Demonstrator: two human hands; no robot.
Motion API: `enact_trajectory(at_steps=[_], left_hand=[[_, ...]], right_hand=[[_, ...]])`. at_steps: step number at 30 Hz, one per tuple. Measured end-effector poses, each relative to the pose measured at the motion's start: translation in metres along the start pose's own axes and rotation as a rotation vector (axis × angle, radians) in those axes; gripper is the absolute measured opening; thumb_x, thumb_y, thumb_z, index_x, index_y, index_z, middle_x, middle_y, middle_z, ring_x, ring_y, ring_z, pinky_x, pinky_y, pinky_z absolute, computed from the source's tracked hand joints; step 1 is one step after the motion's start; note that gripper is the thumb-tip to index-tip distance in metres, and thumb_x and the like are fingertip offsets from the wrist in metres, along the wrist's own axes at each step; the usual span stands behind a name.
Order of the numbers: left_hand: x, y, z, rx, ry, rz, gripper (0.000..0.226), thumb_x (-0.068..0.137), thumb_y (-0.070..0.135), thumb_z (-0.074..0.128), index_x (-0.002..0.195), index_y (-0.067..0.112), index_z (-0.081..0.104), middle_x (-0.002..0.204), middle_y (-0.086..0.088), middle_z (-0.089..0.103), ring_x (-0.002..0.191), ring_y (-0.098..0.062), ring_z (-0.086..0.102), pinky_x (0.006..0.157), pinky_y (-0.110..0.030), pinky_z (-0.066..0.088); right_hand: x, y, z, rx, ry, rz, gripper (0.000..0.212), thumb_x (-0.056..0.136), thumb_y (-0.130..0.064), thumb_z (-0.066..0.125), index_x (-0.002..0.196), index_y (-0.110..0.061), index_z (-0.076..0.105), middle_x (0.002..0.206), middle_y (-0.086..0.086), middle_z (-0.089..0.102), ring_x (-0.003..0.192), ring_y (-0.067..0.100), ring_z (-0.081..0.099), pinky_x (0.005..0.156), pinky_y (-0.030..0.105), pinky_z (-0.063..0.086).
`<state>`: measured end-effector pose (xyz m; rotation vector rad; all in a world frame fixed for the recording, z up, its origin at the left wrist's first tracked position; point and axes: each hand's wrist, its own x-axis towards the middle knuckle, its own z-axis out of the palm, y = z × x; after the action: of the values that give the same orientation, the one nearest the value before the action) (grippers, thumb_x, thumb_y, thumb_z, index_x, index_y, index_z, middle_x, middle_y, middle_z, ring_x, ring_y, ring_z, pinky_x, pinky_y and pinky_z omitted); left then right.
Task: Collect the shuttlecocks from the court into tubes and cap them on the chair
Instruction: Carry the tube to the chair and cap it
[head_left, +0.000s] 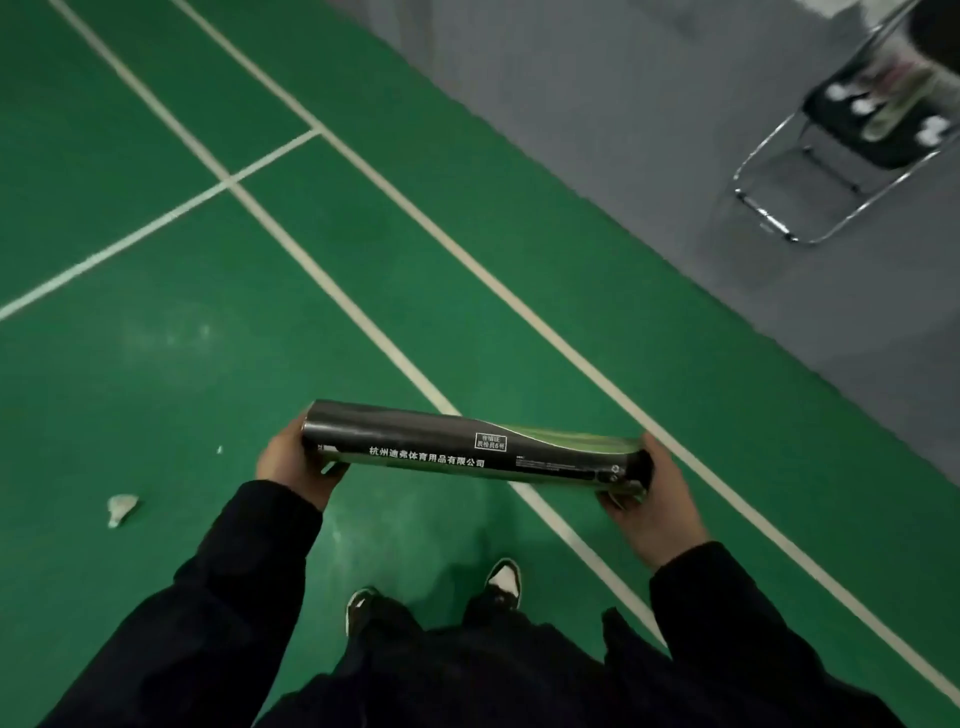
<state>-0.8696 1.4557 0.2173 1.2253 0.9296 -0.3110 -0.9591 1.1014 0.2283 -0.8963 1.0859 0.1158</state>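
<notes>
green court floor (156, 395) with white lines (332, 280) fills most of the view; grey floor (649, 130) takes the 1 to 3 o'clock corner. folding chair (852, 150) sits on the grey at about 2 o'clock, chrome frame, dark seat, blurred. a few white blobs on the seat, probably shuttlecocks, plus something pale and long beside them; too smeared to say more.

one loose shuttlecock (122, 508) lies on the green at 8 o'clock, well apart from the hands. small white fleck (220, 449) just up from it, can't tell what it is. open court between the person and the chair, only lines to cross.

shoes (503, 582) at 6 o'clock, dark with white toe, dark trousers and dark sleeves (234, 587) below.

tube (475, 452) is held nearly level at centre-low, long axis running 9 to 3 o'clock, right end a little lower. dark body, white printed text, green band toward the right end.

left hand (293, 462) cups the left end, palm over the end face, fingers curled round under it. right hand (652, 506) does the same on the right end, fingers wrapped below the rim. both hands closed on the tube, one per end. can't tell whether either end has a cap on; the palms cover them.
</notes>
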Motion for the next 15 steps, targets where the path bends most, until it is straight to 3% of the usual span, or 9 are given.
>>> enact_trajectory(at_steps=[2,4,6,8,15], left_hand=[[0.006,0.010,0.062,0.080,-0.137,-0.016,0.035,0.105,-0.003,0.044,0.136,0.007,0.055,0.107,-0.008,0.064,0.111,-0.037,0.063,0.078,-0.029,0.054],[0.010,0.018,0.125,0.120,-0.183,-0.003,0.033,0.102,-0.008,0.045,0.125,0.013,0.056,0.113,-0.009,0.064,0.122,-0.040,0.059,0.088,-0.032,0.053],[0.015,0.027,0.181,0.168,-0.221,0.026,0.017,0.107,0.015,0.048,0.122,0.017,0.056,0.111,-0.005,0.063,0.110,-0.029,0.062,0.095,-0.041,0.048],[0.021,0.039,0.236,0.149,-0.237,0.015,0.023,0.107,0.036,0.048,0.118,0.018,0.059,0.109,-0.002,0.063,0.102,-0.020,0.062,0.094,-0.041,0.046],[0.067,0.079,0.458,0.226,-0.524,-0.105,0.040,0.107,0.049,0.044,0.126,0.019,0.063,0.133,-0.012,0.062,0.125,-0.028,0.056,0.098,-0.045,0.047]], right_hand=[[0.013,-0.038,-0.020,0.095,0.050,-0.017,0.028,0.099,-0.038,0.063,0.119,-0.019,0.062,0.125,0.012,0.068,0.118,0.028,0.062,0.107,0.048,0.047],[0.030,-0.068,-0.039,0.173,0.076,-0.027,0.033,0.098,-0.039,0.063,0.124,-0.018,0.062,0.126,0.013,0.067,0.119,0.029,0.062,0.103,0.047,0.050],[0.048,-0.095,-0.055,0.244,0.083,-0.037,0.038,0.098,-0.040,0.063,0.129,-0.018,0.060,0.127,0.014,0.068,0.120,0.030,0.062,0.101,0.047,0.051],[0.068,-0.120,-0.066,0.314,0.112,-0.041,0.036,0.098,-0.041,0.062,0.126,-0.018,0.061,0.124,0.013,0.069,0.119,0.029,0.063,0.105,0.048,0.049],[0.156,-0.228,-0.091,0.519,0.284,-0.046,0.031,0.092,-0.044,0.071,0.110,-0.020,0.062,0.110,0.008,0.065,0.103,0.026,0.061,0.094,0.042,0.052]])
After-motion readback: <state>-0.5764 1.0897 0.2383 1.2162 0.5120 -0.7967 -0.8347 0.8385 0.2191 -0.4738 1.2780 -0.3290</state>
